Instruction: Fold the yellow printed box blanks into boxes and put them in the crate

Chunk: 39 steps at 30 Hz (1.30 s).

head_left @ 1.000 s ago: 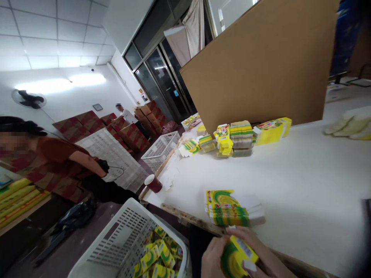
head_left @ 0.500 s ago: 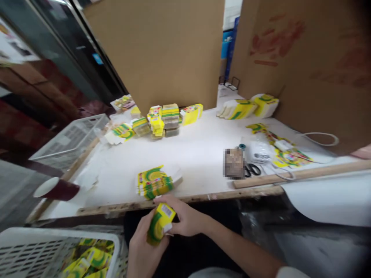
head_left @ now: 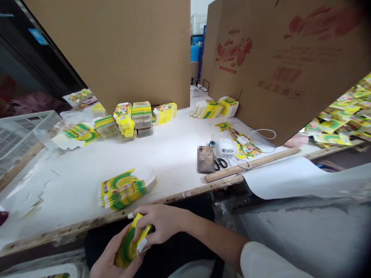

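Observation:
A small yellow and green carton point(head_left: 127, 247) is held over my lap, just below the table's front edge. My left hand point(head_left: 111, 256) wraps round its lower part. At its upper end my right hand point(head_left: 160, 224) has its fingers on a white flap, and the fingers are bent against the carton. Just beyond, on the white table point(head_left: 171, 154), lies a fanned stack of flat yellow and green cartons point(head_left: 124, 191) with white flaps pointing right.
Bundled cartons point(head_left: 142, 116) stand along a tall cardboard sheet point(head_left: 139, 50). Black-handled scissors point(head_left: 222, 163), a wooden strip point(head_left: 252, 166) and a white cable lie right. A grey-white crate point(head_left: 29, 131) is at left, a carton heap point(head_left: 342, 116) far right.
The view has swung to the right, so the table's things appear further left. My right hand's fingers have moved over the carton's upper end; my left hand keeps its hold.

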Each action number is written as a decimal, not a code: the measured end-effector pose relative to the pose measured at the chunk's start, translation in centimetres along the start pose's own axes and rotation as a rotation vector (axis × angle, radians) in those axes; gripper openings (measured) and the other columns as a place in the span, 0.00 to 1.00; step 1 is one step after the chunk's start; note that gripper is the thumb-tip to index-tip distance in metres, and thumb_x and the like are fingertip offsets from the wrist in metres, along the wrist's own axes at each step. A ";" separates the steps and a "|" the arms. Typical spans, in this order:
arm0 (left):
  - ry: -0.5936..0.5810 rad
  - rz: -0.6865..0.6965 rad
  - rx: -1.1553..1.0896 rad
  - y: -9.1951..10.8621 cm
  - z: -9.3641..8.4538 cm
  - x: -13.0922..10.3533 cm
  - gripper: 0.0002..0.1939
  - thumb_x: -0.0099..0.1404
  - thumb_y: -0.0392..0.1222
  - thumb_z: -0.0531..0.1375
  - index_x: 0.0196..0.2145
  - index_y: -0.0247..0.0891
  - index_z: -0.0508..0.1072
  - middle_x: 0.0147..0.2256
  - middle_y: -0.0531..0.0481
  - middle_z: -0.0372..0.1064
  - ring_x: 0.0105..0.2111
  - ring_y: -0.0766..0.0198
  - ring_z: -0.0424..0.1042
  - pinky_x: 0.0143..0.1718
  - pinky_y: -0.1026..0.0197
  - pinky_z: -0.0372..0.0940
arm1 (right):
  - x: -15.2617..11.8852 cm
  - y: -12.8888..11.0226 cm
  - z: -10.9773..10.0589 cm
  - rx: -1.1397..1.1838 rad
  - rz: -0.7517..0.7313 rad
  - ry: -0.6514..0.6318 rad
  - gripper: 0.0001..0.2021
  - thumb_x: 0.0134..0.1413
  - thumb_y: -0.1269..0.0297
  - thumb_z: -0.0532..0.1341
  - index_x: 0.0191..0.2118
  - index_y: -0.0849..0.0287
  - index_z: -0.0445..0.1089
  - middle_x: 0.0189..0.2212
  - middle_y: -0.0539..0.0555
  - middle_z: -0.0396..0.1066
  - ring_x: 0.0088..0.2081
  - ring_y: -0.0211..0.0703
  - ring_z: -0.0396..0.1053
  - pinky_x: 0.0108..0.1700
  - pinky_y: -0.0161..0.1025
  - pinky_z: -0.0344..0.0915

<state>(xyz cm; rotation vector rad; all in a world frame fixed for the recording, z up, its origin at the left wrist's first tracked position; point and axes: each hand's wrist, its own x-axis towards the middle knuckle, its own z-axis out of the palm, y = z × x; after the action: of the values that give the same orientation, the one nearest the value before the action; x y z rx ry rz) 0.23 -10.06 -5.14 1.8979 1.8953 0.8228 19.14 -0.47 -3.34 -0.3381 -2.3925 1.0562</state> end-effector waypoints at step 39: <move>0.427 -0.631 -0.973 4.3 0.3 0.6 0.24 0.48 0.44 0.69 0.41 0.34 0.72 0.28 0.51 0.75 0.27 0.68 0.73 0.31 0.69 0.68 | -0.8 0.0 -0.2 0.467 0.108 0.227 0.23 0.56 0.56 0.57 0.56 0.57 0.56 0.55 0.61 0.52 0.59 0.52 0.53 0.58 0.51 0.54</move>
<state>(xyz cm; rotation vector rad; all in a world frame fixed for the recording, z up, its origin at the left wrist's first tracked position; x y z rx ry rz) 3.76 -9.66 -2.69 0.5398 1.6292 1.5826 19.92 -0.63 -3.52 -0.3957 -1.8771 1.4949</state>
